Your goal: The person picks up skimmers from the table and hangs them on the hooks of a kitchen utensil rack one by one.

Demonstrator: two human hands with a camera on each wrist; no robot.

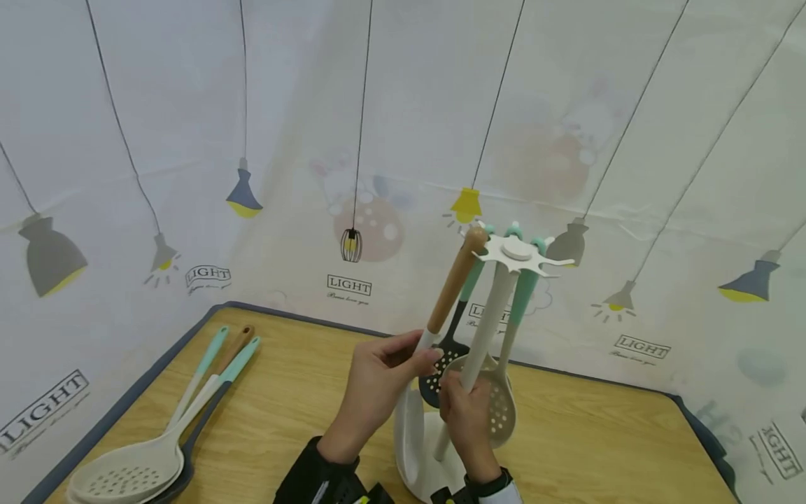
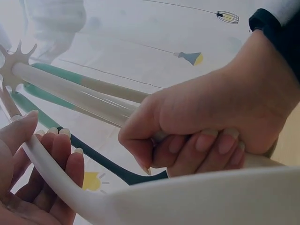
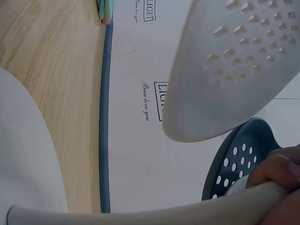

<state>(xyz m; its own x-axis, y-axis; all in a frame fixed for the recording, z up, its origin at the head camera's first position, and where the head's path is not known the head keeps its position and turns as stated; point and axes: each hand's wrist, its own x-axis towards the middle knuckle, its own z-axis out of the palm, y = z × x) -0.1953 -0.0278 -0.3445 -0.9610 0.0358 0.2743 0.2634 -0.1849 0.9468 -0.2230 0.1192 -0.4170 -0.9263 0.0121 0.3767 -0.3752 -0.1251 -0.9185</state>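
My left hand [image 1: 371, 388] pinches the pale neck of a white slotted turner [image 3: 243, 93] with a brown handle [image 1: 453, 287]. That handle's top end is up by the hooked crown [image 1: 516, 252] of a white utensil stand; whether it hangs there I cannot tell. Curled fingers of my right hand [image 1: 467, 413] grip the stand's pole [image 1: 494, 315], which leans a little. Several green-handled utensils hang from the crown, among them a black slotted one [image 1: 441, 371] and a beige slotted one [image 1: 502, 413]. The round white base [image 1: 434, 420] is partly hidden by the turner and hands.
At the table's left lies a pile of utensils with green and brown handles, a white skimmer [image 1: 122, 476] on top and a dark utensil [image 1: 195, 441] beneath. The wooden table [image 1: 585, 434] has a dark edge, with a lamp-printed cloth [image 1: 283, 84] behind it.
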